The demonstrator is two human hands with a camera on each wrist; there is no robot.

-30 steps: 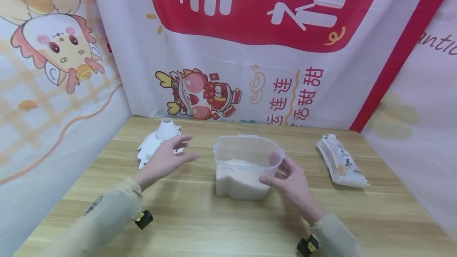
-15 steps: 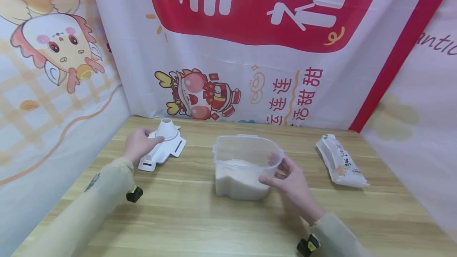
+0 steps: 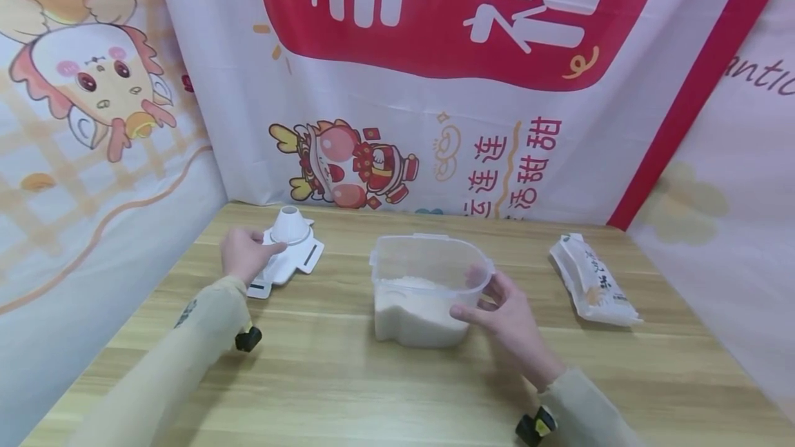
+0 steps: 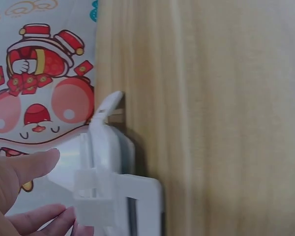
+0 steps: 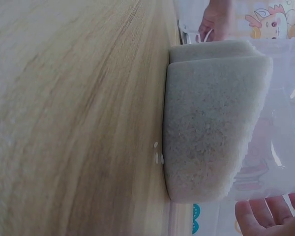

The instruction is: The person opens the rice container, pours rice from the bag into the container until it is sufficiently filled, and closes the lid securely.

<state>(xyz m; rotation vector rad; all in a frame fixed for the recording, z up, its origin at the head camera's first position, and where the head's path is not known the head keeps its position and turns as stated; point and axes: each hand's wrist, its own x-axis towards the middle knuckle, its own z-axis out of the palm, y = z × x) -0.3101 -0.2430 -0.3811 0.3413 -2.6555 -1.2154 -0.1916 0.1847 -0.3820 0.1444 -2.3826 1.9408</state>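
Note:
At the far left of the table, a white flat lid with a cone-shaped spout (image 3: 290,227) lies spout up. My left hand (image 3: 243,254) is at its near left side, thumb at the cone's base. In the left wrist view, thumb and fingers lie on either side of the lid's cone (image 4: 64,162), pinching it; some fingertips are hidden. A clear plastic container (image 3: 388,261) stands open mid-table, partly filled with white rice (image 3: 422,319). My right hand (image 3: 512,323) grips its right side, thumb near the rim. The right wrist view shows fingers on the clear wall (image 5: 285,108).
A white printed packet (image 3: 595,281) lies on the right of the wooden table (image 3: 373,392). A few loose rice grains (image 5: 157,156) sit beside the container. Printed cloth (image 3: 360,95) hangs behind the table and along both sides.
My left hand has moved left from above the table to the spouted lid and taken hold at its cone. My right hand and the container have stayed in place.

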